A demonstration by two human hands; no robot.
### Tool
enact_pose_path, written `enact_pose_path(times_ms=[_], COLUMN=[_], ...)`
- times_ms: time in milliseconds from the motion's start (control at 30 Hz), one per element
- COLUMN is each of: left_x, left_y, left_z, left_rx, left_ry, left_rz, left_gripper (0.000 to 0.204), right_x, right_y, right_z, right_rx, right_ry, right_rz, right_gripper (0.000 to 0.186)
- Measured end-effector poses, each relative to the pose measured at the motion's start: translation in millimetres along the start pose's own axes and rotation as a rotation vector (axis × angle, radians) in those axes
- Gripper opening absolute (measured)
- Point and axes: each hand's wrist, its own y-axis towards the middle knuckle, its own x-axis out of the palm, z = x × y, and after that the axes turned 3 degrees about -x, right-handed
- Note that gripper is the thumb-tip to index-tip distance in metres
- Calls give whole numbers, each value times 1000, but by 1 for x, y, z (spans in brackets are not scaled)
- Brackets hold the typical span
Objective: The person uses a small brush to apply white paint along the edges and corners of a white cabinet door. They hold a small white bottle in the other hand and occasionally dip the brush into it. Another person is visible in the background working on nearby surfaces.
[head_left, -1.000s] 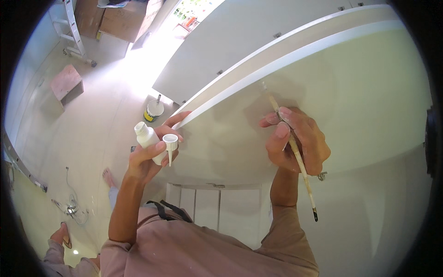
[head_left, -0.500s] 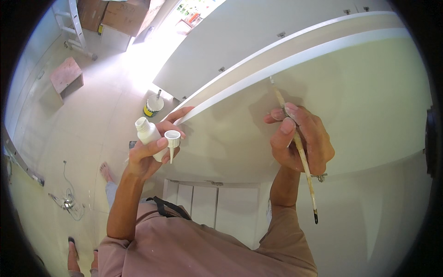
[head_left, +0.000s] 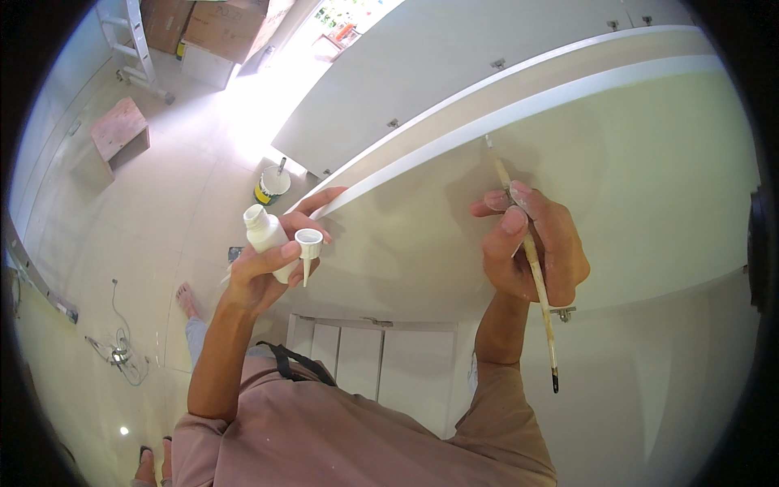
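My left hand [head_left: 264,272] is closed around a small white bottle [head_left: 266,231] with its neck uncovered. The same hand also pinches a white nozzle cap [head_left: 309,243], its narrow tip hanging down. Some left fingers rest against the edge of a pale cabinet panel [head_left: 389,235]. In my right hand [head_left: 535,243] is a thin paintbrush [head_left: 540,284] with a light, stained handle and a dark end. Its white-coated tip is up at the white edge strip [head_left: 454,130] of the panel; whether it touches cannot be made out. White smears mark my right fingers.
A paint bucket [head_left: 273,185] with a tool in it stands on the floor beyond my left hand. Farther off are a wooden stool [head_left: 122,130], cardboard boxes [head_left: 223,31] and a ladder [head_left: 134,49]. Cables [head_left: 122,353] lie at left. Another person's feet [head_left: 146,458] show low left.
My right hand and the brush have shifted slightly right along the edge strip. The left hand still holds the bottle and cap. The other person's feet at lower left have moved.
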Motion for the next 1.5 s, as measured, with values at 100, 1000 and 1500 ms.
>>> enact_pose_path(times_ms=[100, 1000, 1500], left_x=[0, 1, 0], left_y=[0, 2, 1], left_z=[0, -3, -2], left_rx=[1, -3, 1], left_ry=[-3, 12, -25], left_rz=[-7, 20, -39], left_gripper=[33, 37, 31], right_x=[0, 1, 1], right_y=[-1, -5, -5], right_z=[1, 3, 4], right_rx=[-4, -23, -60], right_ry=[-5, -2, 11], right_rz=[-6, -6, -44], right_gripper=[14, 13, 13])
